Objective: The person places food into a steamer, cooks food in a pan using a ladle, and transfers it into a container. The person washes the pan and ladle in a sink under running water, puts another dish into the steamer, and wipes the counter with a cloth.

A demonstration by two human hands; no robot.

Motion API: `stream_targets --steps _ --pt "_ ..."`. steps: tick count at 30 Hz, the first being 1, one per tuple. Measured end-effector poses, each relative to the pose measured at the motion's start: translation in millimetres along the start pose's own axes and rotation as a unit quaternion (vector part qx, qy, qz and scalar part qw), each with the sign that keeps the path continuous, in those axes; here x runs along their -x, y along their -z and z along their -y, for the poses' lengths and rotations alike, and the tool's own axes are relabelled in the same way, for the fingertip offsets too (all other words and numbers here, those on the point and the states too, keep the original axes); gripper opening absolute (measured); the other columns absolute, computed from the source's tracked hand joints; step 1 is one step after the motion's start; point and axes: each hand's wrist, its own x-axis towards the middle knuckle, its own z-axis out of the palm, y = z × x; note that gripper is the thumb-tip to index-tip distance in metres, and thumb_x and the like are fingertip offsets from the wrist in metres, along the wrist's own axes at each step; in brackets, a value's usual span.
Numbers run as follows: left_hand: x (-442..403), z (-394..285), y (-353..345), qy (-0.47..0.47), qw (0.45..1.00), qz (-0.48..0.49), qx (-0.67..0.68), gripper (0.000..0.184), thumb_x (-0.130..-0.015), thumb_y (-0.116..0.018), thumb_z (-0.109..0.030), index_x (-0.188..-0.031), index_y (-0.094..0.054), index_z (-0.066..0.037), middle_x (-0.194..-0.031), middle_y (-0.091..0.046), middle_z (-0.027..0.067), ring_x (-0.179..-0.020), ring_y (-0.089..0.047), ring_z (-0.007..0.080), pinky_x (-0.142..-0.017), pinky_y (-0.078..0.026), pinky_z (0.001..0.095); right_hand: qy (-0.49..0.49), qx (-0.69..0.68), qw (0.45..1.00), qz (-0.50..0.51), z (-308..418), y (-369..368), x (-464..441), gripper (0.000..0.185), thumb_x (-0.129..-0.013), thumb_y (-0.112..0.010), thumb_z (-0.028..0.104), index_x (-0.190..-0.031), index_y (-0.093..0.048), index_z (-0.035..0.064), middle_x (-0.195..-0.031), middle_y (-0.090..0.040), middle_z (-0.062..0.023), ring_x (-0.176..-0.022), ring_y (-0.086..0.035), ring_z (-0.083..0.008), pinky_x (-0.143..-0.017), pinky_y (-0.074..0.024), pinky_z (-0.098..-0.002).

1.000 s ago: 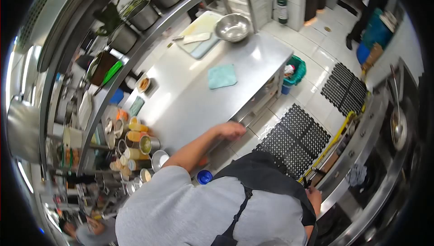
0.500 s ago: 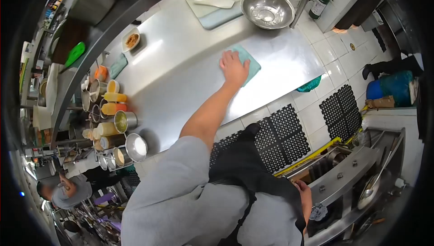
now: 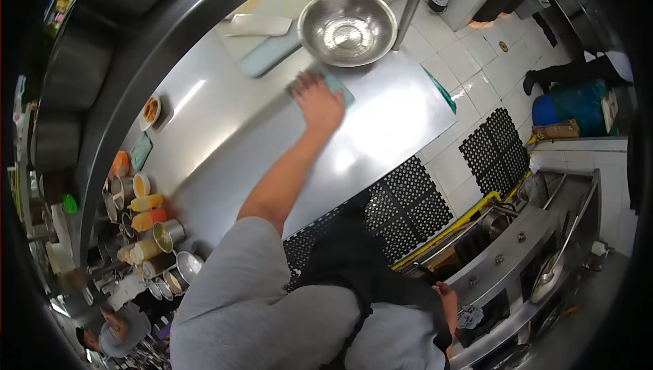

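My left hand (image 3: 318,103) lies flat with fingers spread on a folded light green cloth (image 3: 345,94). Under the cloth is the stainless steel table (image 3: 238,145). A large metal bowl (image 3: 347,28) stands just beyond the hand, near the table's far right. Left of the bowl, a cleaver (image 3: 260,26) with a broad blade rests on a cutting board (image 3: 271,54). Low at my right side, beside the stove, is my right hand (image 3: 445,298). Its fingers are curled, and whatever they may hold is too small to make out.
Squeeze bottles (image 3: 146,211) and several metal pots (image 3: 168,234) crowd the table's left end. Behind them are a second green cloth (image 3: 141,152) and a small dish of food (image 3: 149,113). A metal shelf (image 3: 129,74) overhangs the left side. The stove (image 3: 500,261) stands behind me, right; another person (image 3: 122,329) is lower left.
My left hand has slid the cloth across the table toward the bowl and cutting board. The camera view has shifted and turned. My right hand stays low at my side.
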Motion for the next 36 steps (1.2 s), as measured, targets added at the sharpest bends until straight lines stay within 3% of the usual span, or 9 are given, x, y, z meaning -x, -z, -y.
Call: stream_targets --steps 11,15,18,20,23,28,29,31,36 --pt "71.4 -168.0 -16.8 -0.286 0.944 0.07 0.147 0.067 -0.098 -0.056 -0.048 -0.158 -0.046 -0.02 -0.167 -0.031 0.0234 -0.156 -0.018 0.0484 -0.125 -0.01 0.0658 0.023 0.021 0.998 0.059 -6.9 -10.4 -8.6 0.04 -0.095 -0.074 0.026 -0.122 -0.071 -0.0031 -0.107 -0.077 -0.0192 -0.1 -0.073 -0.0266 -0.088 -0.055 -0.0377" --pt "133.4 -118.7 12.9 -0.3 0.93 0.127 0.168 0.069 -0.095 -0.059 -0.05 -0.156 -0.049 -0.019 -0.168 -0.028 0.0207 -0.156 -0.017 0.0468 -0.125 -0.01 0.0654 0.068 0.095 0.989 0.086 20.6 14.6 -42.7 0.039 -0.096 -0.073 0.025 -0.122 -0.07 -0.004 -0.108 -0.076 -0.0199 -0.1 -0.073 -0.0279 -0.089 -0.0549 -0.0382" --pt "149.1 -50.6 26.0 -0.274 0.934 0.023 0.227 0.068 -0.089 -0.066 -0.045 -0.15 -0.054 -0.015 -0.16 -0.041 0.0217 -0.152 -0.028 0.0457 -0.124 -0.018 0.0626 0.094 0.148 0.979 0.102 40.7 29.9 -75.3 0.039 -0.096 -0.073 0.024 -0.122 -0.07 -0.0046 -0.109 -0.076 -0.0205 -0.101 -0.073 -0.0289 -0.089 -0.0548 -0.0387" --pt "116.4 11.9 48.1 -0.248 0.953 0.058 0.167 0.07 -0.089 -0.068 -0.042 -0.151 -0.053 -0.015 -0.156 -0.045 0.0224 -0.149 -0.033 0.0458 -0.122 -0.023 0.0628 0.099 0.175 0.973 0.111 58.2 39.1 -90.3 0.038 -0.096 -0.072 0.024 -0.121 -0.07 -0.0051 -0.109 -0.076 -0.0208 -0.101 -0.073 -0.0296 -0.089 -0.0548 -0.0389" --pt "79.6 141.1 47.3 -0.111 0.989 0.005 0.1 0.069 -0.087 -0.069 -0.04 -0.15 -0.054 -0.017 -0.153 -0.047 0.0235 -0.148 -0.035 0.042 -0.121 -0.024 0.0604 0.088 0.232 0.961 0.121 81.1 41.6 -107.6 0.038 -0.097 -0.071 0.023 -0.121 -0.07 -0.0057 -0.109 -0.076 -0.0214 -0.102 -0.073 -0.0306 -0.089 -0.0548 -0.0394" --pt "84.7 338.2 62.0 0.184 0.968 -0.102 -0.139 0.067 -0.102 -0.047 -0.051 -0.159 -0.042 -0.016 -0.163 -0.038 0.0219 -0.151 -0.033 0.0408 -0.124 -0.022 0.0552 0.11 0.26 0.954 0.099 91.4 49.8 -131.7 0.041 -0.099 -0.068 0.023 -0.125 -0.068 -0.0078 -0.116 -0.074 -0.0248 -0.11 -0.071 -0.0345 -0.094 -0.0536 -0.0427" --pt "105.8 354.8 77.4 0.254 0.952 -0.096 -0.141 0.069 -0.102 -0.047 -0.053 -0.16 -0.041 -0.015 -0.164 -0.037 0.023 -0.152 -0.031 0.0415 -0.125 -0.02 0.0563 0.121 0.171 0.969 0.131 71.5 52.5 -142.7 0.042 -0.099 -0.068 0.024 -0.127 -0.068 -0.0069 -0.118 -0.073 -0.0248 -0.112 -0.07 -0.0341 -0.096 -0.0529 -0.0419" --pt "160.2 389.3 80.2 0.329 0.927 -0.13 -0.127 0.07 -0.102 -0.047 -0.054 -0.16 -0.041 -0.015 -0.164 -0.036 0.0234 -0.151 -0.031 0.043 -0.123 -0.021 0.0588 0.144 0.243 0.95 0.136 67.7 49.3 -143.7 0.041 -0.1 -0.067 0.023 -0.127 -0.067 -0.0065 -0.117 -0.074 -0.0242 -0.112 -0.07 -0.032 -0.096 -0.0521 -0.0403" --pt "212.2 351.5 94.2 0.475 0.853 -0.129 -0.176 0.071 -0.099 -0.049 -0.053 -0.156 -0.046 -0.012 -0.158 -0.045 0.0226 -0.148 -0.036 0.0422 -0.118 -0.028 0.0585 0.142 0.236 0.945 0.177 73.3 39.6 -115.4 0.039 -0.1 -0.067 0.024 -0.126 -0.067 -0.0063 -0.11 -0.076 -0.0207 -0.098 -0.073 -0.0323 -0.088 -0.0548 -0.0417"
